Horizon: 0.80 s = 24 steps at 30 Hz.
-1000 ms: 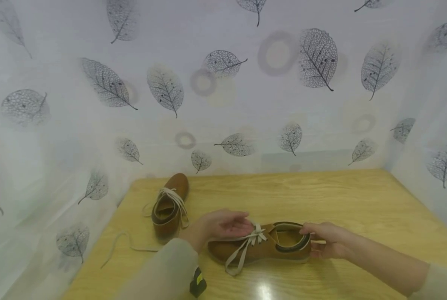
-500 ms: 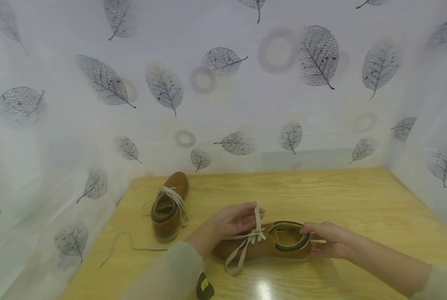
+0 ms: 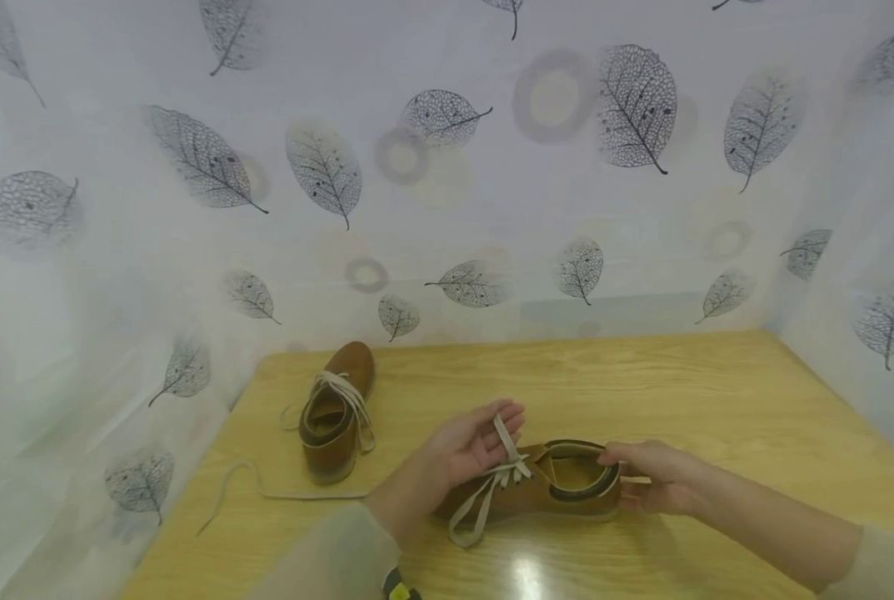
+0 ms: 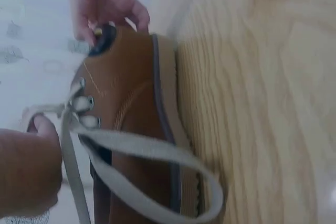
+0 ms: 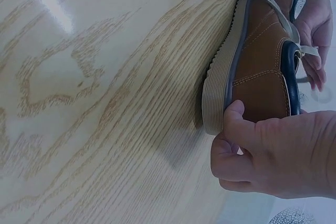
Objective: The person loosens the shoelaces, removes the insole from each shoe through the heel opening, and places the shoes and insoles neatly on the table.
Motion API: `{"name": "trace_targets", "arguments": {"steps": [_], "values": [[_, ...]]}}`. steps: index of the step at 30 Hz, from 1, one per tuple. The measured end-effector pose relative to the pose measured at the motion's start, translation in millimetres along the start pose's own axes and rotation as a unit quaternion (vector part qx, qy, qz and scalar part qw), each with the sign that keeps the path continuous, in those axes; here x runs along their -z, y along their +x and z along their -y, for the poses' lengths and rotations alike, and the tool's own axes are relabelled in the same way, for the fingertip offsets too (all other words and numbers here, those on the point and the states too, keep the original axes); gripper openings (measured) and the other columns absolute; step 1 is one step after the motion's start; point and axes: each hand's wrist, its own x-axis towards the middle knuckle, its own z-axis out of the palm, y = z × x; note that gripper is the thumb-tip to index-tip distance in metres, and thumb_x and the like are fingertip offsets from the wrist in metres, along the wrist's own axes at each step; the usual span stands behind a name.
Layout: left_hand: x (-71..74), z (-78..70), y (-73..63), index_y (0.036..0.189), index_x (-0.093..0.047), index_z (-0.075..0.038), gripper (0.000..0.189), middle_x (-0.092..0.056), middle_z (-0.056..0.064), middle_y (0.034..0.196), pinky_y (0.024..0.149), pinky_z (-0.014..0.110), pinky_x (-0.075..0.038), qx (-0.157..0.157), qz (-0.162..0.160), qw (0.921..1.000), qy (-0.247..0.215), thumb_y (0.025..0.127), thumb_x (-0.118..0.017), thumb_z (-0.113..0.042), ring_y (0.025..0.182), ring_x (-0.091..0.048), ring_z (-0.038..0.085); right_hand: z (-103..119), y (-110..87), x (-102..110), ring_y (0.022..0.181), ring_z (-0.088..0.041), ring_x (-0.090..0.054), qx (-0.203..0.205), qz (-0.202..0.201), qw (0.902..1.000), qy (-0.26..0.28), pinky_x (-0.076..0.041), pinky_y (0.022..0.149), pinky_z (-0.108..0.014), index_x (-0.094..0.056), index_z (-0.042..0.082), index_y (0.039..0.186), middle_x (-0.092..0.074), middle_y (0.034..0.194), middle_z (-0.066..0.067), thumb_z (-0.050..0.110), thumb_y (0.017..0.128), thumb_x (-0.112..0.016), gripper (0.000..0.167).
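A brown leather shoe (image 3: 544, 498) with a pale sole lies lengthwise on the table, its opening towards the right. Its flat beige shoelace (image 3: 471, 518) is tied at the front, and one loop hangs over the near side. My left hand (image 3: 478, 446) is beside the knot, palm up, and holds the other loop at its fingers; the lace (image 4: 46, 109) bends round a fingertip in the left wrist view. At the heel my right hand (image 3: 660, 479) grips the shoe's back, thumb on the collar. Behind the left hand and wrist the toe is mostly hidden.
A second brown shoe (image 3: 339, 417) with loosely lying beige laces stands at the back left of the wooden table (image 3: 716, 400). A long lace end (image 3: 255, 487) trails leftward from under the left forearm. A leaf-printed curtain (image 3: 447, 208) encloses the back and sides.
My left hand has moved from over the shoe's toe up and right, taking a lace loop and raising it, then tilting it slightly left. My right hand stays at the heel.
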Motion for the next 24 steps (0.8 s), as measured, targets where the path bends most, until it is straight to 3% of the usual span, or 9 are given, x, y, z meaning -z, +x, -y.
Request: {"name": "trace_targets", "arguments": {"steps": [3,6,9,12,19,24], "values": [[-0.2,0.1,-6.0,0.122,-0.055,0.001,0.028,-0.068,0.012,0.111,0.106,0.033,-0.041,-0.010,-0.035,0.9966,-0.074,0.099,-0.049,-0.014,0.101,-0.066,0.017,0,-0.3,0,0.105,-0.031,-0.045,0.000,-0.001,1.0000,0.004,-0.047,0.098,-0.040,-0.049,-0.007,0.108,-0.026,0.130,-0.026,0.007,0.084,-0.058,0.030],[1.1,-4.0,-10.1,0.102,-0.064,-0.002,0.018,-0.072,0.009,0.094,0.104,0.030,-0.043,-0.030,-0.066,0.9877,-0.139,0.098,-0.051,-0.013,0.092,-0.069,0.015,0,-0.2,0,0.105,-0.030,-0.045,0.001,0.001,1.0000,0.004,-0.047,0.097,-0.040,-0.051,-0.005,0.105,-0.027,0.128,-0.025,0.007,0.084,-0.058,0.025],[4.4,-10.0,-13.1,0.090,-0.067,-0.004,0.018,-0.073,0.008,0.087,0.102,0.028,-0.044,-0.050,-0.086,0.9795,-0.175,0.097,-0.052,-0.012,0.085,-0.070,0.014,1,-0.2,0,0.104,-0.030,-0.045,0.003,0.003,1.0000,0.002,-0.048,0.096,-0.039,-0.054,-0.004,0.101,-0.028,0.126,-0.024,0.007,0.084,-0.058,0.021],[8.8,-15.5,-16.1,0.091,-0.065,-0.004,0.017,-0.073,0.009,0.086,0.102,0.028,-0.043,-0.060,-0.098,0.9723,-0.203,0.097,-0.052,-0.011,0.083,-0.071,0.015,1,-0.5,0,0.104,-0.030,-0.046,0.003,0.003,1.0000,-0.001,-0.048,0.096,-0.039,-0.054,-0.004,0.102,-0.028,0.126,-0.025,0.007,0.084,-0.058,0.021],[21.1,-24.8,-23.5,0.117,-0.055,-0.004,0.021,-0.072,0.010,0.087,0.100,0.028,-0.046,-0.076,-0.106,0.9596,-0.249,0.098,-0.050,-0.011,0.082,-0.071,0.017,2,-1.5,-1,0.103,-0.029,-0.046,0.003,0.002,1.0000,-0.003,-0.049,0.093,-0.038,-0.051,-0.005,0.104,-0.028,0.125,-0.024,0.007,0.084,-0.058,0.025],[29.4,-34.2,-32.4,0.102,-0.062,-0.006,0.015,-0.073,0.009,0.087,0.099,0.027,-0.046,-0.088,-0.091,0.9564,-0.263,0.098,-0.050,-0.013,0.082,-0.071,0.017,1,-2.5,-1,0.104,-0.030,-0.045,0.000,0.000,1.0000,0.000,-0.048,0.094,-0.039,-0.046,-0.007,0.109,-0.027,0.127,-0.025,0.007,0.084,-0.058,0.031]]}}
